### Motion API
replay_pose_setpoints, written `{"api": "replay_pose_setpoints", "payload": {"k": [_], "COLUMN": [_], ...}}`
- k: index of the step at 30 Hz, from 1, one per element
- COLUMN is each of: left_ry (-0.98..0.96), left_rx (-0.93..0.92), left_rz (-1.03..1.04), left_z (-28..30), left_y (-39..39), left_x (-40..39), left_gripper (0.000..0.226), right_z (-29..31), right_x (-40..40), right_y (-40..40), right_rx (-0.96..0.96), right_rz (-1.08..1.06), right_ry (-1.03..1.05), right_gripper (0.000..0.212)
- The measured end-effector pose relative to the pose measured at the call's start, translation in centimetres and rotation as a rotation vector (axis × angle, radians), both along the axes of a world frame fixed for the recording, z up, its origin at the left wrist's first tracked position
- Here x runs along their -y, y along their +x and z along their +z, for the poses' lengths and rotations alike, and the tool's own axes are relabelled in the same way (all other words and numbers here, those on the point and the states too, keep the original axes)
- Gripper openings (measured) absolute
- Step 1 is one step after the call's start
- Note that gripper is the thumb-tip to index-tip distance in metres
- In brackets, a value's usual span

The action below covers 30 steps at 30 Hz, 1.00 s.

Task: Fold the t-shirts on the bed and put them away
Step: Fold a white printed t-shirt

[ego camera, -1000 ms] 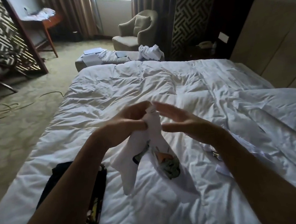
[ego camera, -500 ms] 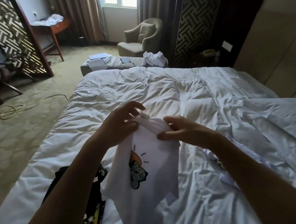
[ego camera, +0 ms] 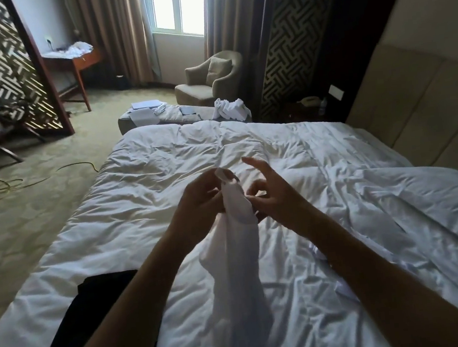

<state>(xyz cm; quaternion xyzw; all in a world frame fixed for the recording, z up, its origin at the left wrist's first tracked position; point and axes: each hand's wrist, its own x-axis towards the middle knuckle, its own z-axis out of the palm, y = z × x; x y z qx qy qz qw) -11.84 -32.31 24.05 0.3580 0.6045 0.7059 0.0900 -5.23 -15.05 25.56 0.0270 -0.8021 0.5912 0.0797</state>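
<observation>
A white t-shirt (ego camera: 237,259) is being held up above the bed (ego camera: 145,187), bunched at its top in the curled fingers of the left hand (ego camera: 199,201). It is being pinched by the right hand (ego camera: 273,194), index finger extended. No print or writing is being shown.

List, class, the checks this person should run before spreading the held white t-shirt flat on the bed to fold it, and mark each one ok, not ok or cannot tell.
1. Left hand grips the white cotton t-shirt at its top: ok.
2. Right hand has firm hold: cannot tell; the index finger is raised, the lower fingers touch the cloth.
3. Shirt hangs untwisted: not ok, it is bunched.
4. Printed side located: cannot tell.
5. Free space on the white rumpled duvet ahead: ok.
6. Black garment at the near left lies clear of that spot: ok.
</observation>
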Motion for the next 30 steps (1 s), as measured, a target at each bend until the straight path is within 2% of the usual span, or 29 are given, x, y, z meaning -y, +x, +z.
{"api": "replay_pose_setpoints", "payload": {"k": [1, 3, 6, 8, 9, 11, 13, 14, 16, 19, 22, 24, 26, 29, 30], "left_ry": [0.018, 0.005, 0.034, 0.007, -0.022, -0.106, -0.278, -0.379, -0.514, -0.561, -0.644, -0.680, -0.576, -0.419, -0.374], "left_rx": [0.034, 0.068, 0.175, 0.153, 0.081, -0.103, -0.375, -0.511, -0.635, -0.541, -0.450, -0.420, -0.394, -0.294, -0.250], "left_rz": [-0.046, -0.091, -0.131, -0.106, -0.067, 0.038, 0.216, 0.337, 0.578, 0.718, 0.716, 0.650, 0.513, 0.371, 0.358], "left_z": [0.2, 0.7, 1.5, 1.9, 2.1, 2.1, 1.2, 0.4, -0.9, -1.6, -1.7, -1.3, -1.0, -0.3, 0.0], "left_y": [0.2, 0.6, 1.2, 2.0, 2.4, 3.0, 3.0, 3.0, 3.8, 5.4, 5.3, 4.2, 2.8, 1.6, 1.2], "left_x": [0.3, 0.9, 1.6, 1.4, 1.3, 1.3, 1.7, 1.9, 1.9, 0.8, -0.5, -0.4, 0.7, 2.8, 3.4], "left_gripper": [0.027, 0.022, 0.013, 0.013, 0.019, 0.048, 0.077, 0.083, 0.077, 0.072, 0.069, 0.042, 0.007, 0.035, 0.034], "right_z": [-0.1, 0.3, 1.2, 1.1, 1.1, 1.1, 1.6, 2.1, 2.9, 3.3, 3.8, 4.4, 5.1, 6.0, 6.1], "right_x": [0.0, 0.1, 1.0, 1.6, 1.8, 2.3, 2.3, 2.3, 2.5, 2.6, 2.7, 2.3, 1.6, -0.5, -1.3], "right_y": [-0.3, -0.7, -0.8, -1.0, -1.1, -0.8, -0.6, -0.6, -0.5, -0.9, -0.3, 0.3, 0.8, 2.1, 2.6], "right_rx": [-0.077, -0.170, -0.137, -0.139, -0.148, -0.189, -0.196, -0.176, -0.108, -0.095, -0.178, -0.215, -0.215, -0.191, -0.157], "right_rz": [-0.032, -0.033, 0.110, 0.139, 0.114, 0.008, -0.162, -0.246, -0.358, -0.426, -0.269, -0.153, -0.071, -0.038, -0.034], "right_ry": [0.183, 0.360, 0.295, 0.255, 0.246, 0.261, 0.405, 0.495, 0.592, 0.628, 0.518, 0.436, 0.391, 0.447, 0.466], "right_gripper": [0.065, 0.054, 0.036, 0.028, 0.024, 0.013, 0.010, 0.012, 0.020, 0.034, 0.033, 0.032, 0.028, 0.035, 0.035]}}
